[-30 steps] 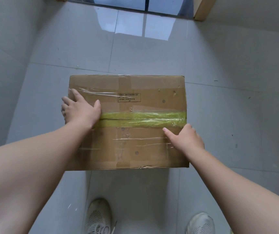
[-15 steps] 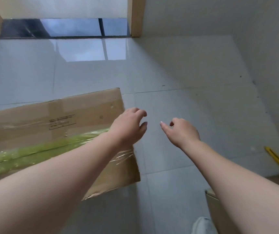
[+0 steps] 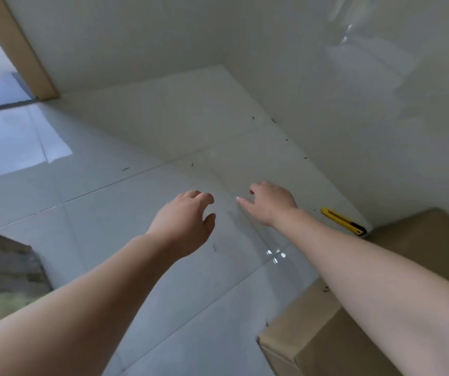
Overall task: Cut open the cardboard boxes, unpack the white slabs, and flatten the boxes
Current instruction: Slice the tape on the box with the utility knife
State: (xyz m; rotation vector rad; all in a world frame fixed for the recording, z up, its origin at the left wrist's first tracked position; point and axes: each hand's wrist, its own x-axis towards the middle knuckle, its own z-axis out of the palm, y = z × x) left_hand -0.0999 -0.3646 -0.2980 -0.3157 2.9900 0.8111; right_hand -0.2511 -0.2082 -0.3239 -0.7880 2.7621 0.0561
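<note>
Our view swung right since earlier: taped box (image 3: 3,278) now at left edge, yellow knife (image 3: 343,221) nearer; left hand (image 3: 184,222) and right hand (image 3: 271,203) loosely curled, holding nothing.

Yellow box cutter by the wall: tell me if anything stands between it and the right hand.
Nothing visible does. The yellow box cutter lies on bare floor tile beside the wall, next to the far corner of a cardboard box. The right hand hovers just left of it, empty, with only open tile between them.

Glossy tiled floor (image 3: 136,267) bears a yellow knife (image 3: 343,221) and cardboard box (image 3: 353,335).
</note>
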